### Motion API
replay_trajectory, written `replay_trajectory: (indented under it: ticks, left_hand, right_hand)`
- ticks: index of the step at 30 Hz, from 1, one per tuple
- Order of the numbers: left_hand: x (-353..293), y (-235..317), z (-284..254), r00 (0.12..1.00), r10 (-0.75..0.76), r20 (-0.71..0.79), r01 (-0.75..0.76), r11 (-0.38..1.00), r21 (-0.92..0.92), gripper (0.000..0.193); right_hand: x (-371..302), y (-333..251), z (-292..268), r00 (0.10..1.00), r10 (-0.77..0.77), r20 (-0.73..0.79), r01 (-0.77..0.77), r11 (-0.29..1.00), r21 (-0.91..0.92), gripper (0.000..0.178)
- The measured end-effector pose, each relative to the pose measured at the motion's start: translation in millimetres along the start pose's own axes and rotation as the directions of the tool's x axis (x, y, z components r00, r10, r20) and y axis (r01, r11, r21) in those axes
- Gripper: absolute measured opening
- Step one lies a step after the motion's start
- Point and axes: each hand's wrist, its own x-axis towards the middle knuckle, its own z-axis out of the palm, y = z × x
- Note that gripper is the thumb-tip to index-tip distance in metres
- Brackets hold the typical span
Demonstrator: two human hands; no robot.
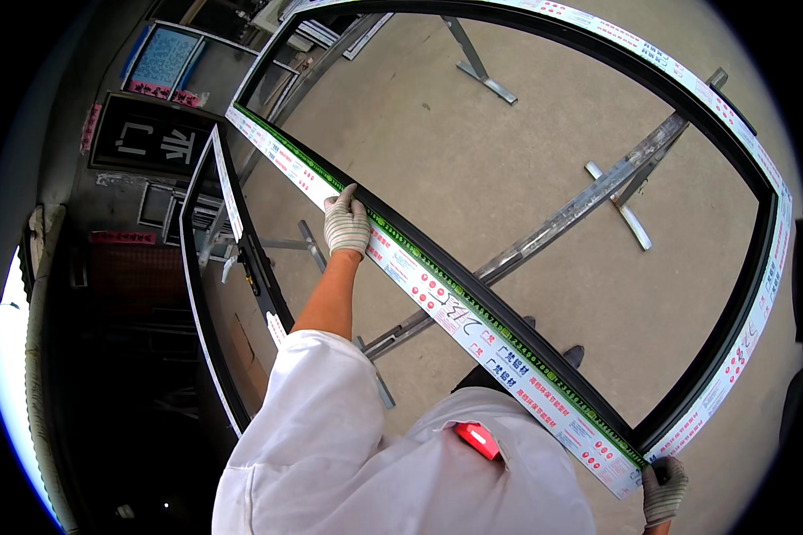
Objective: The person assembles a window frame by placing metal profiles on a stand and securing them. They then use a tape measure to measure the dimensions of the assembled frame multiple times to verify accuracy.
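A large black window frame [525, 337], covered on its outer faces by white printed protective film, lies across metal supports before me. A bright green tape measure [459, 287] runs stretched along its near bar from corner to corner. My left hand [346, 225], in a striped knit glove, rests on this bar over the tape, index finger stretched out. At the near right corner, my gloved right hand [666, 492] has its fingers curled around the tape's end by the frame edge. What sits inside that grip is mostly hidden.
Steel trestle bars [589, 201] pass beneath the frame, with feet on the concrete floor [401, 125]. A second framed panel with a handle [257, 267] stands at left. Behind it are a dark sign board [147, 134] and a blue-covered panel [162, 58]. A red object [478, 440] pokes from my pocket.
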Motion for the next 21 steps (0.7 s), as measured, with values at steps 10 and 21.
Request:
replay_trajectory:
  ticks: [10,21]
  left_hand:
    - [-2,8,-6,0.998,0.064,0.016,-0.066,0.993,0.102,0.034]
    - [-2,-6,-3,0.997,0.077,0.001,-0.077,0.993,0.086,0.030]
  right_hand:
    - [-3,4,6,0.998,0.011,-0.069,-0.009,1.000,0.025,0.019]
    - [-5,-1,11,0.994,-0.037,-0.107,0.032,0.998,-0.049,0.016]
